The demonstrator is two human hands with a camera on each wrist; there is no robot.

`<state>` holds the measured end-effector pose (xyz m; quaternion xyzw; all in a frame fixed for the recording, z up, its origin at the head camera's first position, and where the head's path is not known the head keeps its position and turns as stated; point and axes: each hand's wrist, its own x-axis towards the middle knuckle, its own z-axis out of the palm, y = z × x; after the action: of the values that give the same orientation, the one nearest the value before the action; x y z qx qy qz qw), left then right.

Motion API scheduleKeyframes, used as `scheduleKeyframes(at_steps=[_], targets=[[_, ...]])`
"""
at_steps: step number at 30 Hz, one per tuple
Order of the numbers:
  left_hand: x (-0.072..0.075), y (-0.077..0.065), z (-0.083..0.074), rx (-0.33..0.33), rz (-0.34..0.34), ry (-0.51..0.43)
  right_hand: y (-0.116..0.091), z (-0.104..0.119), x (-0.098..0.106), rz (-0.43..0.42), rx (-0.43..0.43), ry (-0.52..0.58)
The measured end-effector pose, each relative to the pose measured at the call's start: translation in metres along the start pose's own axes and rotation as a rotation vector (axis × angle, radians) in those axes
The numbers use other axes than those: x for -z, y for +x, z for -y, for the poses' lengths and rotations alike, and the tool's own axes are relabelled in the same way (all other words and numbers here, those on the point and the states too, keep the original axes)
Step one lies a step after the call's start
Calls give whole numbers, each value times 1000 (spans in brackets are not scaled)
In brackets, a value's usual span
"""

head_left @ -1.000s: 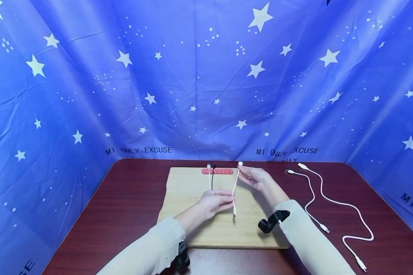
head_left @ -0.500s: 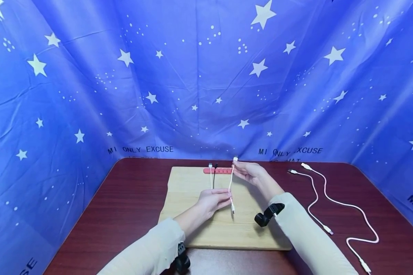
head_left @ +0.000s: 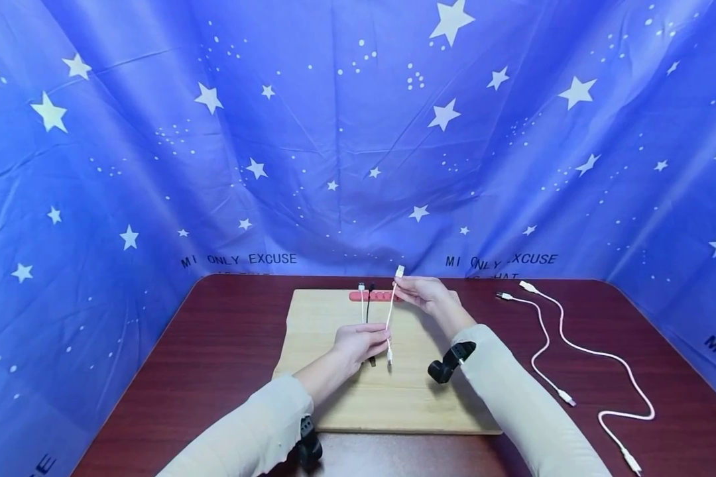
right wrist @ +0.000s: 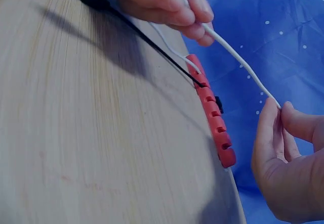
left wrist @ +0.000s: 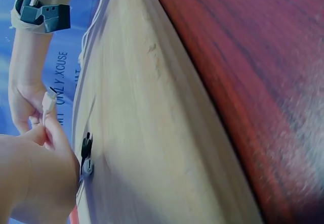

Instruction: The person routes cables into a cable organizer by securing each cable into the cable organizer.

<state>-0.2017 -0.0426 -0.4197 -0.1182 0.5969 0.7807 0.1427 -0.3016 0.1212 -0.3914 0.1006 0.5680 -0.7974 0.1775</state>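
Note:
Between both hands a short white USB cable (head_left: 390,308) is stretched above the wooden board. The right hand (head_left: 429,295) pinches it just below its upper plug, thumb against fingers, as the right wrist view also shows. Lower down, the left hand (head_left: 358,344) pinches the same cable, and its other connector (left wrist: 49,100) sticks out past the fingers. Below lies a red cable holder (right wrist: 215,115) with a row of slots, at the board's far edge. A black cable (right wrist: 152,44) and another white cable (right wrist: 169,47) sit in slots at one end; the slots towards the other end show no cable.
The wooden board (head_left: 417,411) lies on a dark red table (head_left: 215,358). Two more white cables lie loose to the right, a shorter cable (head_left: 543,338) and a longer cable (head_left: 608,356). A blue star-patterned curtain (head_left: 346,146) encloses the back and sides.
Both hands have moved left with the white cable, bringing its upper end closer over the red holder. The pinch of each hand looks the same. The loose cables stay put.

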Motion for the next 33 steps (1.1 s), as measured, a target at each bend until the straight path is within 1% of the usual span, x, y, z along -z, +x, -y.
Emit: scheduleKeyframes(at_steps=[2,5,8,12,14,17,22,30,33], targets=[[1,-1,-2,-3,-10,25,3,-1,-4,-22,15,-21],[1,-1,-4,-18,-27,53,7,-1,-11,-49,38,-96],[-4,1,-4,-33,-55,50,11,-1,-16,-80,49,-161],[-11,4,-2,-41,-88,34,16,-2,-18,-90,45,-176],[-12,4,-2,-49,-95,47,19,-3,-18,-87,42,-185],[-10,5,-1,-66,-106,105,24,-5,-19,-85,26,-210],[-4,4,0,-118,-123,218,34,-6,-22,-97,24,-297],[1,5,1,-158,-173,269,42,-11,-26,-146,42,-423],[1,5,1,-179,-198,294,45,-14,-26,-171,92,-491]])
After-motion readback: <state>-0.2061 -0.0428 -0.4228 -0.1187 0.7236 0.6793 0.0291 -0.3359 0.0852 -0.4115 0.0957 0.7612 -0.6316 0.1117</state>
